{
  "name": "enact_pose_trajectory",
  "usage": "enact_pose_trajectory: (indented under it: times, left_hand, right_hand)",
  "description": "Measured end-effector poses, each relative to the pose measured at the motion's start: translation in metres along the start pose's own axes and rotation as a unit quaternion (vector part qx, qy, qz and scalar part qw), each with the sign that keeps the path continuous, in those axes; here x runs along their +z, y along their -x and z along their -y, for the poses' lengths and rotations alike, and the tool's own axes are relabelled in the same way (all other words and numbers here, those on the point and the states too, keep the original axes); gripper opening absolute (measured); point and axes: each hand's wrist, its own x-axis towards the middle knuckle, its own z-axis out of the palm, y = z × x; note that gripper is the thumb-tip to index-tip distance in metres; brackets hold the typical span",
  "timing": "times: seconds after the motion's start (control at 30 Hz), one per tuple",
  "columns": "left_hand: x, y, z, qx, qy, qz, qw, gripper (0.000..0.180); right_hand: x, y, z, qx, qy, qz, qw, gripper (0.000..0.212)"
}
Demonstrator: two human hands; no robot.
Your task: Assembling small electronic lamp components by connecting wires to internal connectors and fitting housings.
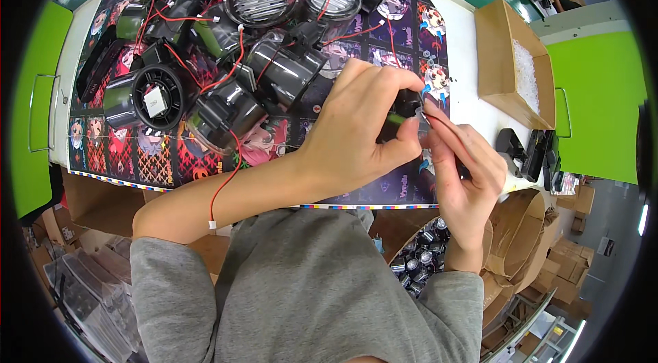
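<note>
My left hand (356, 133) is curled around a dark glossy housing (391, 129) with a black end piece (409, 101), over the right side of the printed sheet. Most of that housing is hidden behind my fingers. Against its black end press the fingertips of my right hand (469, 168), closed in a pinch; whatever they hold is too small and covered to make out. Left of my hands lies a pile of similar dark see-through cylinder housings (284, 68) with red wires (238, 61) ending in white plugs. One housing shows a black round fan (156, 97) facing up.
A cardboard box (504, 61) with small clear pieces stands at the right, with black parts (526, 154) below it. The colourful printed sheet (154, 168) covers the white table. Below my right forearm, a carton holds several small dark shiny parts (419, 260). Green panels (596, 103) flank the table.
</note>
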Motion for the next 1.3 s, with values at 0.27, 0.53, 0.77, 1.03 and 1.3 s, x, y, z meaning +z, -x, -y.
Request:
enact_pose_trajectory:
  times: [0.27,0.53,0.77,1.03,1.3]
  left_hand:
    - [-0.002,-0.001,0.0,-0.01,0.008,-0.004,1.0,0.025]
    - [-0.001,-0.001,0.001,-0.014,0.013,-0.012,1.0,0.023]
    - [0.0,0.0,0.001,-0.028,0.017,-0.014,0.999,0.022]
    - [0.001,-0.001,-0.001,-0.03,0.006,-0.01,0.999,0.022]
    - [0.0,-0.005,-0.001,-0.011,-0.003,-0.005,1.0,0.022]
  right_hand:
    - [0.011,0.006,0.002,-0.018,0.033,-0.034,0.999,0.044]
    - [0.034,0.012,0.006,-0.057,0.14,-0.108,0.983,0.048]
    - [0.05,0.015,0.002,-0.035,0.127,-0.187,0.973,0.044]
    - [0.06,0.016,0.001,-0.031,0.134,-0.24,0.961,0.043]
    - [0.061,0.018,-0.001,-0.005,0.119,-0.249,0.961,0.035]
